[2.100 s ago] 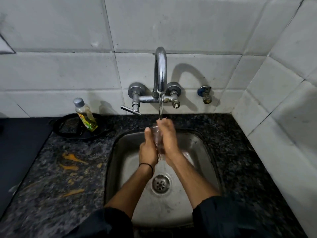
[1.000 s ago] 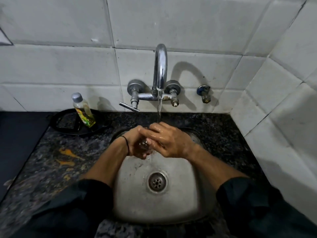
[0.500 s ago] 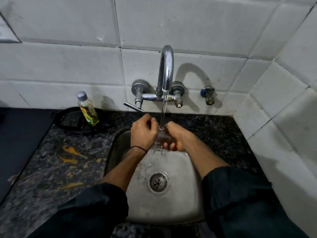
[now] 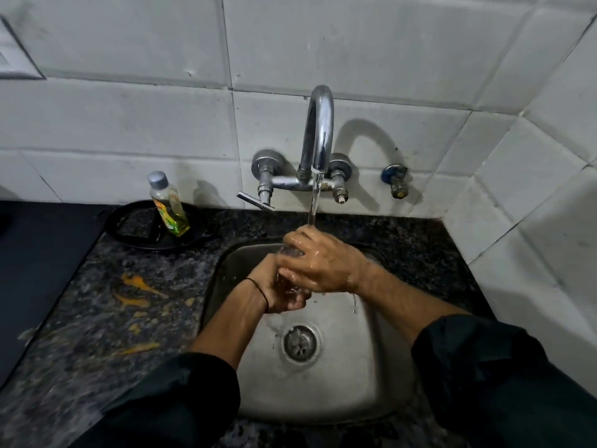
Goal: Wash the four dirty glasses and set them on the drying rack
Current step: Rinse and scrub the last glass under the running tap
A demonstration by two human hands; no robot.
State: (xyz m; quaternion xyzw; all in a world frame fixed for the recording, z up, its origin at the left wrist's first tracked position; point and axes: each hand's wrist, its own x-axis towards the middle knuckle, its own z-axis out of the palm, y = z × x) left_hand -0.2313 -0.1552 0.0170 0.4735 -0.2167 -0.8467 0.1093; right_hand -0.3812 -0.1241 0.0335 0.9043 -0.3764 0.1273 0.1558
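Rinsing glass (image 4: 291,252) under tap (image 4: 318,134): base gripped by left hand (image 4: 274,287), top wrapped by right hand (image 4: 323,263); to be turned so stream (image 4: 314,202) reaches inside, wet grip held firm.

The glass (image 4: 290,252) is almost wholly hidden. The right hand (image 4: 323,266) wraps over it and the left hand (image 4: 274,294) grips it lower down, so only 2 slivers of clear wall show between them. Its rim and base cannot be seen. The left hand's fingertips are buried under the right palm. The bottle (image 4: 169,205) label is too small to read. Both sleeves (image 4: 504,383) run off the bottom edge and cover the sink (image 4: 355,383) front corners. A dark slab (image 4: 38,270) is cut by the left edge, as is a wall plate (image 4: 14,43).
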